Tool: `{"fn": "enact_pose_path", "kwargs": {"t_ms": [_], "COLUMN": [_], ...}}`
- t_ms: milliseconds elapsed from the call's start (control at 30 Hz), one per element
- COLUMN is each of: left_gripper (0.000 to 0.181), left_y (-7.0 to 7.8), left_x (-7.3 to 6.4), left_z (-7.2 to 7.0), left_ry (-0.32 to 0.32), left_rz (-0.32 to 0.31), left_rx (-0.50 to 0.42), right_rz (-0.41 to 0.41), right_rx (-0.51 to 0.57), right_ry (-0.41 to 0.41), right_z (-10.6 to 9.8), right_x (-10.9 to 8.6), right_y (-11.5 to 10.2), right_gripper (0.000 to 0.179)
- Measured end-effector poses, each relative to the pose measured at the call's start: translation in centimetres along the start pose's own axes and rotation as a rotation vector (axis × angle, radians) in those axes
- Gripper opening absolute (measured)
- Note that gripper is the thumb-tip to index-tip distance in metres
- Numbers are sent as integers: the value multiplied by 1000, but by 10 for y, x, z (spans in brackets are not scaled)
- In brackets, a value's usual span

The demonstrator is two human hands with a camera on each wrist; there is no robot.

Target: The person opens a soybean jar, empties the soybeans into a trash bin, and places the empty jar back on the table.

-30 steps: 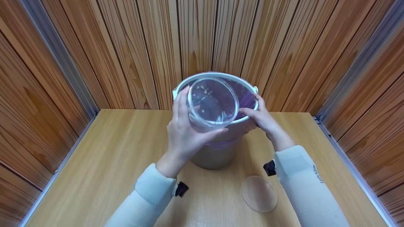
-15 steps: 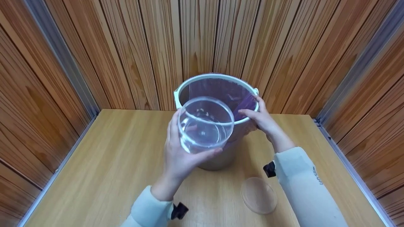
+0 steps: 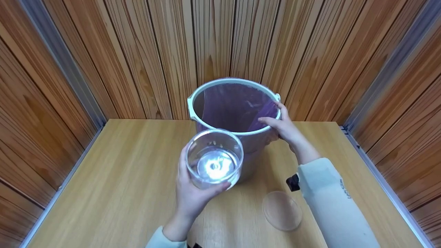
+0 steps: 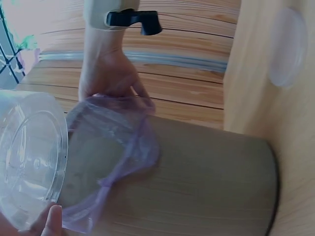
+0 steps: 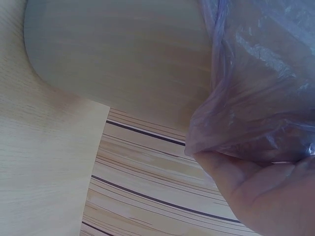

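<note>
In the head view my left hand grips a clear round plastic container by its side, thumb at the front. The container is tilted with its mouth toward me, just in front of a trash can; a few small bits cling inside. My right hand holds the can's white rim at the right, thumb over the inside and fingers outside. A purple plastic bag lines the can and folds over its outside. The right wrist view shows that hand against the bag, fingers partly hidden under it.
A clear round lid lies on the wooden table, to the right of the can and near my right forearm. Wood-panelled walls stand close behind and at both sides.
My left hand has drawn the container from over the can's mouth toward me and down, turning its base into sight. My right hand stays on the rim.
</note>
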State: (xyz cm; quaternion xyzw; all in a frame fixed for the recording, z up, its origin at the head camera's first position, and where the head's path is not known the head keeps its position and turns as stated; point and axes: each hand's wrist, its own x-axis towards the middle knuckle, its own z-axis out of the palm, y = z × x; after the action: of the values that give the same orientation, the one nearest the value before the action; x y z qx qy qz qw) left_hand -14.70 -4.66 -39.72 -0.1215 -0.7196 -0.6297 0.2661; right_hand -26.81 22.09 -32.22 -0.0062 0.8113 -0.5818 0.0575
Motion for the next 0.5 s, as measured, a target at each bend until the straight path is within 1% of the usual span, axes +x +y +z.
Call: {"fn": "enact_pose_path", "kwargs": {"t_ms": [133,233,367,500], "left_gripper": [122,122,123,124], "left_y": [-9,-16,-26,-37], "left_x": [-9,-16,-26,-38], "left_z": [-1,-2,-2,-2], "left_ry": [-4,-6,-7,-5], "left_rz": [-8,-36,-106,-196], "left_rx": [5,12,31,81], "right_rz": [-3,-2,-4,-5], "right_rx": [15,20,18,23], "right_ry": [-4,-8,-7,-6], "right_z": [0,0,-1,0], "right_x": [1,1,1,2], "right_y": [0,1,1,2], "right_gripper": [96,96,96,96]}}
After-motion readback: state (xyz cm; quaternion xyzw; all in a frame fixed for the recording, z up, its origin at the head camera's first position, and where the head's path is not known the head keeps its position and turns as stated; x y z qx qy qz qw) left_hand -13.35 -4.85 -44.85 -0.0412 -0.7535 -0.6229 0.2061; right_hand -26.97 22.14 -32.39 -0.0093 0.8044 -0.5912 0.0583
